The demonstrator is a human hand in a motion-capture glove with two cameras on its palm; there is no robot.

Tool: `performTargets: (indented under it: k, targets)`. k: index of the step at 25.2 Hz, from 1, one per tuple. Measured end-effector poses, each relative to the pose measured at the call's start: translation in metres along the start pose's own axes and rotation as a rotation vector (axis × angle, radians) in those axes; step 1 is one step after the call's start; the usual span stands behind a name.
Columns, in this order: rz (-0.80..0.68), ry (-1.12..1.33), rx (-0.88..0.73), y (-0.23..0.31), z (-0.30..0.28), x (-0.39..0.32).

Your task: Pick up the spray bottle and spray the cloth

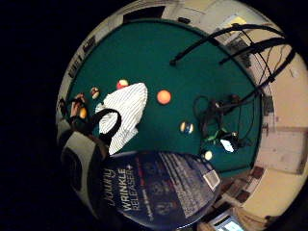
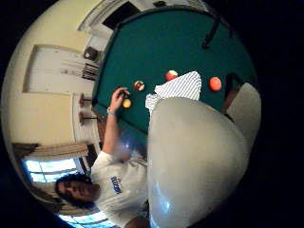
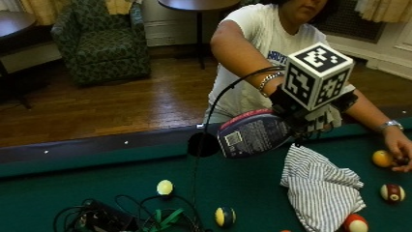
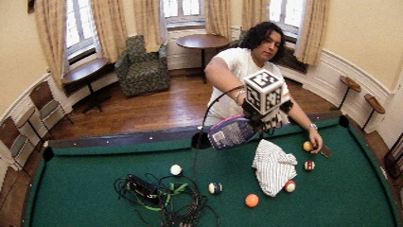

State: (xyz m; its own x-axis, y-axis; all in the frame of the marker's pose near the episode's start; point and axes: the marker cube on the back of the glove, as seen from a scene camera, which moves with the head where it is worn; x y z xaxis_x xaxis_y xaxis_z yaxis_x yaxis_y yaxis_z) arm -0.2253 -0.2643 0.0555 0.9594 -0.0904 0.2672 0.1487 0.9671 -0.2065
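Bottle's up off the table, spray not visibly happening yet

The gloved right hand (image 3: 308,116) has its fingers wrapped around the neck end of the spray bottle (image 3: 252,133), which is tipped over sideways in the air just above the striped cloth (image 3: 322,187), over the cloth's edge closest to the person. The cloth itself is lying crumpled on the green pool table (image 3: 77,183), with an orange ball (image 4: 252,200) near its far edge and the person's bare hand (image 3: 398,155) resting beside it on the table. So I'd say the pickup half is done. Can't see any mist, so the actual spraying looks like what's left.
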Motion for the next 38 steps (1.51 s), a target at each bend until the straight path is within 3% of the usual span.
performTargets:
  k: [11, 22, 38]
  targets:
    - [-0.041, 0.277, -0.263, -0.03, 0.108, -0.026]
    - [-0.062, 0.486, -0.403, -0.029, 0.189, -0.03]
    - [-0.095, 0.572, -0.43, -0.025, 0.217, -0.026]
